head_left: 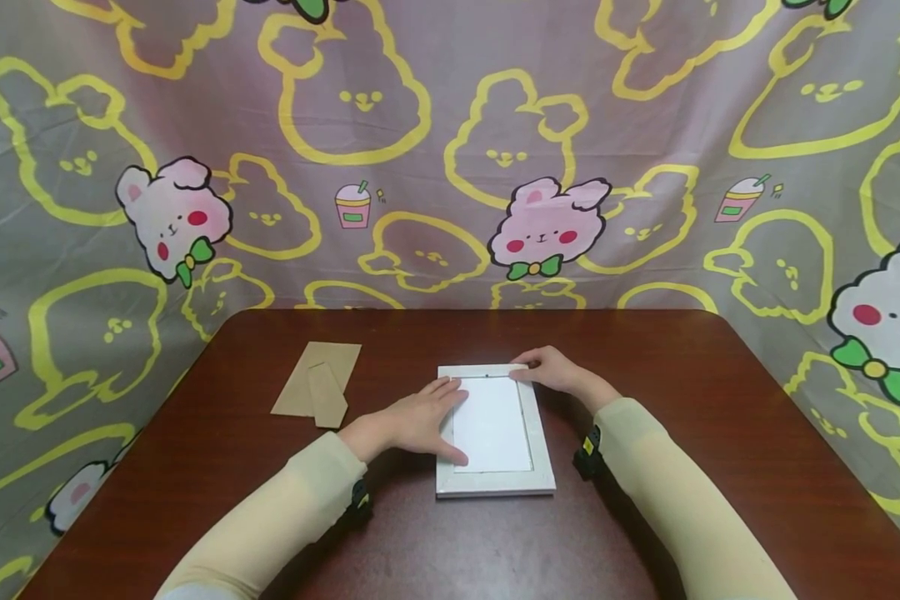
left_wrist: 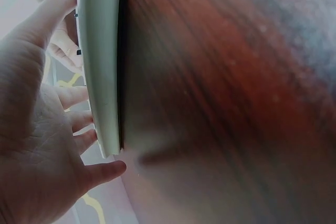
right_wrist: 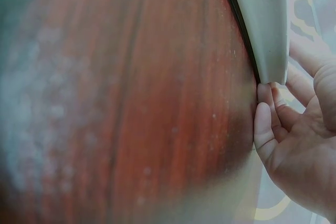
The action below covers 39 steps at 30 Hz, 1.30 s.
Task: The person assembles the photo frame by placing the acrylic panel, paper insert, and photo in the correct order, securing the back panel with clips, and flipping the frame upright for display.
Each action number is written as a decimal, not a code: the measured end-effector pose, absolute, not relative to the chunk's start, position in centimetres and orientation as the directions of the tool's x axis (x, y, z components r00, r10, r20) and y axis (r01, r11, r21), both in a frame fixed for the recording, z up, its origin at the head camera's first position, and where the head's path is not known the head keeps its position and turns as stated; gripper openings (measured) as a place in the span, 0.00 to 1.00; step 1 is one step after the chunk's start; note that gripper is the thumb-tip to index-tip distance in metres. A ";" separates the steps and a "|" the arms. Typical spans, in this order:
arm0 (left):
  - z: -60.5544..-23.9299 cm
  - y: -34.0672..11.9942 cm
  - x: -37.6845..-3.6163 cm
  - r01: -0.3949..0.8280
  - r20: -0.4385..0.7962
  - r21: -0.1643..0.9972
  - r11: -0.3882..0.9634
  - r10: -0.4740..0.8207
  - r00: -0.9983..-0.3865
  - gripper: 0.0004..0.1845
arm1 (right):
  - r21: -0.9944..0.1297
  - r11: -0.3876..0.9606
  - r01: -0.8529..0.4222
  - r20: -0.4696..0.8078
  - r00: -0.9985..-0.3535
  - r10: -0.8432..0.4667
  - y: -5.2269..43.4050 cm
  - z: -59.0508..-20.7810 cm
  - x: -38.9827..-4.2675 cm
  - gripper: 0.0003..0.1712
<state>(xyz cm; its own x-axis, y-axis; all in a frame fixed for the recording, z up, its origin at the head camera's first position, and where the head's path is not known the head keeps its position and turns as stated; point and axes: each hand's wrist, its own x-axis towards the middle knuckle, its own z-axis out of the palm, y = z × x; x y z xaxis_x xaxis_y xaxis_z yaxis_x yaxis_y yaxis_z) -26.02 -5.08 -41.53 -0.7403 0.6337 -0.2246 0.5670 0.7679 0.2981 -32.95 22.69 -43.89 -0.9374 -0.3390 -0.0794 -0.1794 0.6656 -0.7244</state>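
Observation:
A white picture frame (head_left: 495, 482) lies back side up on the table, with a white sheet (head_left: 492, 425) set inside its opening. Small dark tabs show along the opening's edge. My left hand (head_left: 416, 421) rests across the frame's left side, fingers and thumb spread, tips reaching onto the sheet's edge. In the left wrist view, its little finger stands out past the frame's end. My right hand (head_left: 558, 371) grips the far right corner, thumb on top. The right wrist view shows its other fingers (right_wrist: 265, 124) curled at the corner, close to the tabletop.
A brown backing board (head_left: 300, 387) with a stand leg (head_left: 328, 400) lies on the table to the left of the frame. Behind the dark red wooden table (head_left: 645, 533) hangs a patterned cloth (head_left: 420, 100), which also runs along both sides.

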 end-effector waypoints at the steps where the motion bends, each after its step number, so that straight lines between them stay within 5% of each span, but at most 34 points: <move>1: -41.5 -5.1 -26.0 0.565 -0.224 0.300 0.769 0.632 -0.742 0.58 | -0.723 0.668 -0.176 -0.081 -0.939 -0.335 22.7 -43.9 -32.9 0.20; 32: -41.0 -5.4 -25.8 0.569 -0.204 0.320 0.758 0.641 -0.739 0.60 | -0.716 0.679 -0.164 -0.074 -0.949 -0.307 22.3 -43.8 -33.2 0.21; 39: -40.5 -8.6 -26.6 0.488 -0.098 0.403 0.775 0.566 -0.818 0.53 | -0.710 0.684 -0.167 -0.080 -0.946 -0.315 22.3 -43.7 -33.2 0.21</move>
